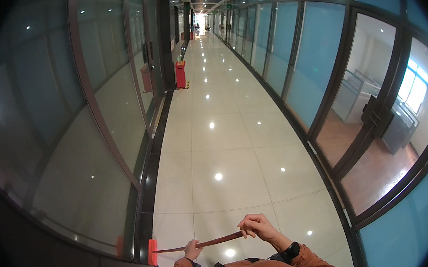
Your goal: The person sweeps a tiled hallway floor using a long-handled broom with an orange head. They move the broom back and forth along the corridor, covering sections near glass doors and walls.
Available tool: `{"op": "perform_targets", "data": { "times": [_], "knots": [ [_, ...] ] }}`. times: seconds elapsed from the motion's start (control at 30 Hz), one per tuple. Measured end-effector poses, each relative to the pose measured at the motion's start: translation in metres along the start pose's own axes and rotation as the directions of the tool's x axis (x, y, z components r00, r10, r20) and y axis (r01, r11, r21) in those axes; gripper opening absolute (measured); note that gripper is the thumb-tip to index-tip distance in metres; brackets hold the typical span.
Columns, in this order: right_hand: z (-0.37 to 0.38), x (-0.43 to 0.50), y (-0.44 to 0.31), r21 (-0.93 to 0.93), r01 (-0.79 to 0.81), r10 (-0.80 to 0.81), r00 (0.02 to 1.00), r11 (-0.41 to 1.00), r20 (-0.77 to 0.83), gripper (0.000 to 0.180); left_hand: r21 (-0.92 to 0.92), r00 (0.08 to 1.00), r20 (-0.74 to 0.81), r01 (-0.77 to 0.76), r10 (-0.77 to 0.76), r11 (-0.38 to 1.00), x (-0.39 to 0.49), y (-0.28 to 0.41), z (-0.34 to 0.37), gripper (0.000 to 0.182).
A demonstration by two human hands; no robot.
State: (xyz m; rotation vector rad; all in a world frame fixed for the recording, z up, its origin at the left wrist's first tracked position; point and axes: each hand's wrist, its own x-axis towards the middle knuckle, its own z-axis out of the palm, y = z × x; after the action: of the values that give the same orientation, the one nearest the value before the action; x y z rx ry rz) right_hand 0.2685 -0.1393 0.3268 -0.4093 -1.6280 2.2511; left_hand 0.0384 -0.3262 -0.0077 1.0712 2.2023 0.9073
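A long, thin, reddish-brown strip [220, 240] stretches across in front of my body; whether it is wood or a strap I cannot tell. My left hand [192, 249] is closed around it partway along, and its narrow end runs on to the left. At the wider end, the curled fingers of my right hand [258, 227] grip it. In the picture the narrow tip overlaps a bright red object [152, 252] by the left wall; contact between them cannot be made out. Dark bands circle both wrists, below rust-coloured sleeves.
Glossy pale floor tiles [221, 132] line a long corridor. Dark-framed glass panels [110, 104] run along the left. On the right are blue frosted panels [315, 58] and glass doors with a dark handle lock [376, 116]. Farther ahead stands a red box [181, 75] against the left wall.
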Motion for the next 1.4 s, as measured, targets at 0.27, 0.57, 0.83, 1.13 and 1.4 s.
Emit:
{"op": "perform_targets", "data": {
  "times": [0.27, 0.57, 0.83, 1.13, 1.4],
  "knots": [
    [-0.020, -0.070, 0.030, 0.209, 0.010, 0.002, 0.999, 0.978, -0.053, 0.026, 0.105, 0.992, 0.128, -0.004, -0.009, 0.995, -0.024, 0.012, 0.035, 0.042],
    [-0.084, -0.215, -0.013, 0.126, 0.202, -0.148, 0.927, 0.971, -0.345, 0.024, 0.021, 0.807, 0.555, -0.255, 0.200, 0.967, -0.042, 0.131, 0.136, 0.031],
    [-0.140, -0.315, -0.057, 0.131, 0.417, -0.283, 0.785, 0.900, -0.551, 0.029, 0.050, 0.799, 0.548, -0.328, 0.248, 0.943, -0.092, 0.242, 0.225, 0.031],
    [-0.161, -0.283, 0.033, 0.242, 0.115, -0.045, 0.960, 0.963, -0.276, 0.027, 0.143, 0.950, 0.312, -0.077, 0.029, 0.987, -0.150, 0.151, 0.208, 0.058],
    [-0.140, -0.288, 0.094, 0.241, -0.157, 0.197, 0.969, 0.958, -0.150, 0.026, 0.418, 0.939, 0.302, 0.028, -0.168, 0.908, -0.180, 0.113, 0.200, 0.074]
  ]
}}
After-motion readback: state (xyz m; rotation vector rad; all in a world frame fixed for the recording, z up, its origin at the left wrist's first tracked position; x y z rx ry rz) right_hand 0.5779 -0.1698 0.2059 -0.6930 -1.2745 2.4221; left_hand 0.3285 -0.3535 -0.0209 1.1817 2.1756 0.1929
